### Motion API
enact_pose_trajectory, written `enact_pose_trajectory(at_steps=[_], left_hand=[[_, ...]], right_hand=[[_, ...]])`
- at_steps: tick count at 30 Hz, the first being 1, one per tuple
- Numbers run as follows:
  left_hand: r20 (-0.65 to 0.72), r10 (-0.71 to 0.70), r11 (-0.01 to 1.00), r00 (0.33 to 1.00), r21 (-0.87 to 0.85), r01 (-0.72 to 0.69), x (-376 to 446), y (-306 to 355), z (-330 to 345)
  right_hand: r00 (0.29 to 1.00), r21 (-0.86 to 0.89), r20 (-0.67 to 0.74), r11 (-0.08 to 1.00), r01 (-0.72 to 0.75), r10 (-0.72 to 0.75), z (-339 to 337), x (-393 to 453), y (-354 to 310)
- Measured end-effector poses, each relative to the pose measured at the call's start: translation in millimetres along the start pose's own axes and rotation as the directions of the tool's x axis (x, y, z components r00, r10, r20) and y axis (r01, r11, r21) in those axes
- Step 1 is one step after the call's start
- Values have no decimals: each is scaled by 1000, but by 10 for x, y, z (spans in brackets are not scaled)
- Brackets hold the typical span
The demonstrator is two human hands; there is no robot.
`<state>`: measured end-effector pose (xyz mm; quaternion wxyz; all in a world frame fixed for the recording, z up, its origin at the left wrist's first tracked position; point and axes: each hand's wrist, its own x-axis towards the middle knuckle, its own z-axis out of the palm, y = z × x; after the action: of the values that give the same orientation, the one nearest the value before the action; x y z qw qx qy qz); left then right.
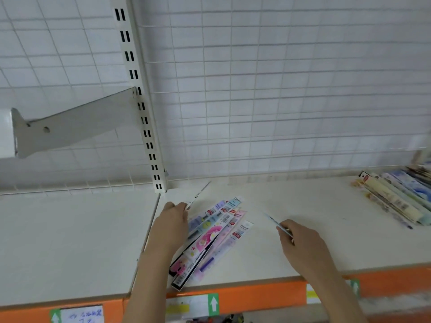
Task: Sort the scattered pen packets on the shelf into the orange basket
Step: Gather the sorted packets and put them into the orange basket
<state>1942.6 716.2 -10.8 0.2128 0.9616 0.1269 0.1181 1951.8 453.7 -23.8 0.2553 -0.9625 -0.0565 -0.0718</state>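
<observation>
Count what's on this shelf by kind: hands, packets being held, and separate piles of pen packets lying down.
Hands: 2, left hand and right hand
Held packets: 2, left-hand packet, right-hand packet
Piles on the shelf: 2, middle pile, far-right pile
Total: 6

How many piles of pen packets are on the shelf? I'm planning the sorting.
2: one fanned pile between the hands, one pile at the far right, partly cut off. Each hand also holds one packet.

Colourful pen packets (pixel 214 231) lie fanned at the shelf (pixel 303 241) front; another pile (pixel 396 199) lies far right.
</observation>
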Motion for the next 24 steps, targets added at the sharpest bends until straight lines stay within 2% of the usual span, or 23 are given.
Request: enact_pose_trajectory(at_steps=[7,11,16,20,24], left_hand=[[146,-101,994,984,55,94,46,120,138],[167,-137,990,977,38,132,42,121,117],[191,-62,995,980,90,46,15,4,50],[135,-3,1000,991,-4,3,-44,-42,-67],[56,-47,986,997,-159,55,-110,-193,-226]], right_hand=[[999,5,41,1000,-7,7,-31,-35,97],[999,7,48,1000,7,-7,-4,-3,86],[998,13,41,999,44,-45,69,34,7],[997,20,38,997,73,-74,97,59,-51],[993,3,42,994,110,-111,171,108,-182]])
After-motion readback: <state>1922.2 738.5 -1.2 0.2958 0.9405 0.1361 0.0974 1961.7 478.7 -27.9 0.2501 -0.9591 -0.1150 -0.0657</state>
